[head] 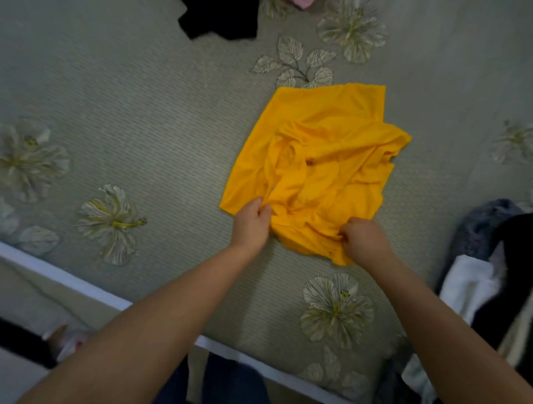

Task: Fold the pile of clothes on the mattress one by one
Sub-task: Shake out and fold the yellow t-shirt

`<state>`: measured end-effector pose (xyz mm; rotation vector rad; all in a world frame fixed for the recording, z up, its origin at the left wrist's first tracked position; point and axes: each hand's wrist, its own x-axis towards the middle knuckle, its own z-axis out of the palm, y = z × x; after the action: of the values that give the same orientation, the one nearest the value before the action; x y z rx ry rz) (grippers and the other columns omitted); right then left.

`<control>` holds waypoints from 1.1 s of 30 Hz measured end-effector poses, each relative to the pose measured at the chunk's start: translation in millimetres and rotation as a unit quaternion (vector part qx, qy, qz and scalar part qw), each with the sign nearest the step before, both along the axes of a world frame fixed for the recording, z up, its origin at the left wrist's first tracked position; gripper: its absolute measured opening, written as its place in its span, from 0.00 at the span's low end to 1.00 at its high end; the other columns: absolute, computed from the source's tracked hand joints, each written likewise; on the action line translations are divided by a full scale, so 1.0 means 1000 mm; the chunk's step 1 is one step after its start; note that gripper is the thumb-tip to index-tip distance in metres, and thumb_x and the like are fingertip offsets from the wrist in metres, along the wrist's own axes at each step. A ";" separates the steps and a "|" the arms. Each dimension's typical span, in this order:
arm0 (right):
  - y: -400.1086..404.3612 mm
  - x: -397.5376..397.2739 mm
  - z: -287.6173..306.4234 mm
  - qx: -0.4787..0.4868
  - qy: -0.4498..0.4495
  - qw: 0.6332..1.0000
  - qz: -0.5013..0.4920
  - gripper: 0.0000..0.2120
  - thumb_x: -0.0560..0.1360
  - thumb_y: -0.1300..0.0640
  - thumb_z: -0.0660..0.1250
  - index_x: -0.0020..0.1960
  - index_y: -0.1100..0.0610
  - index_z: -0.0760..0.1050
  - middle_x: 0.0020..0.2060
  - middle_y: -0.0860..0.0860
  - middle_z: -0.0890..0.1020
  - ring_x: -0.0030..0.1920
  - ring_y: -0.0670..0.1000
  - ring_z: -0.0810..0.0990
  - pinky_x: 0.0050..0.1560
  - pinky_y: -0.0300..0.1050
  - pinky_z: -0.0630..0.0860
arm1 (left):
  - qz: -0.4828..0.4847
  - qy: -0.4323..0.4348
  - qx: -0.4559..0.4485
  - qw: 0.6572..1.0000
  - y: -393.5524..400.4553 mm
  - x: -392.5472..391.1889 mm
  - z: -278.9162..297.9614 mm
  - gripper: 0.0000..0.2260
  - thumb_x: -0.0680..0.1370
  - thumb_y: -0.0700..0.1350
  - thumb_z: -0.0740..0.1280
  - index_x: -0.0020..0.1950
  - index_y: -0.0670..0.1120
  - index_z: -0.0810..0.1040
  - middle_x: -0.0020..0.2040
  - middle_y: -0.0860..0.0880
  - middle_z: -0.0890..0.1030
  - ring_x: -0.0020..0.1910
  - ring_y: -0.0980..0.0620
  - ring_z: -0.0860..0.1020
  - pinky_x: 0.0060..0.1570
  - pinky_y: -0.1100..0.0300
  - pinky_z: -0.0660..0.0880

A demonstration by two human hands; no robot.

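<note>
A bright yellow garment lies crumpled on the grey-green flowered mattress, its far part spread flat and its near part bunched. My left hand pinches the fabric at the garment's near left edge. My right hand grips a bunch of cloth at the near right edge. Both hands sit close together at the near side of the garment, fingers curled into the fabric.
A pile of dark, grey and white clothes lies at the right edge. A black garment and a pink scrap lie at the far side. The mattress's white front edge runs diagonally at the lower left.
</note>
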<state>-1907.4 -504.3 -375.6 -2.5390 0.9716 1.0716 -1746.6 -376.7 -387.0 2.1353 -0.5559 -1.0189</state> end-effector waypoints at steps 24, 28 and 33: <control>0.035 0.220 -0.017 -0.043 -0.133 0.984 0.110 0.11 0.75 0.61 0.59 0.54 0.57 0.76 0.55 0.56 0.77 0.61 0.57 0.70 0.68 0.57 0.53 | 0.076 0.021 0.192 0.978 0.138 0.088 0.013 0.12 0.71 0.30 0.62 0.35 0.46 0.70 0.32 0.51 0.71 0.37 0.50 0.70 0.30 0.61 0.62; 0.023 0.194 0.004 0.001 -0.198 0.980 0.030 0.12 0.75 0.58 0.60 0.55 0.56 0.78 0.54 0.56 0.80 0.60 0.57 0.72 0.65 0.52 0.58 | 0.134 0.009 0.195 0.971 0.134 0.110 0.019 0.12 0.74 0.29 0.55 0.35 0.43 0.65 0.32 0.48 0.67 0.40 0.48 0.68 0.32 0.57 0.59; -0.009 0.151 0.090 0.029 -0.310 0.946 -0.091 0.12 0.76 0.60 0.62 0.56 0.60 0.79 0.55 0.58 0.80 0.58 0.59 0.75 0.57 0.49 0.68 | 0.168 -0.009 0.034 0.985 0.084 0.131 0.069 0.08 0.77 0.33 0.56 0.45 0.45 0.68 0.41 0.44 0.71 0.43 0.49 0.68 0.34 0.58 0.62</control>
<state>-1756.4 -512.9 -286.1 -2.4249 0.9367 0.2063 -1615.3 -293.0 -317.8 2.2040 -0.1598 -0.8402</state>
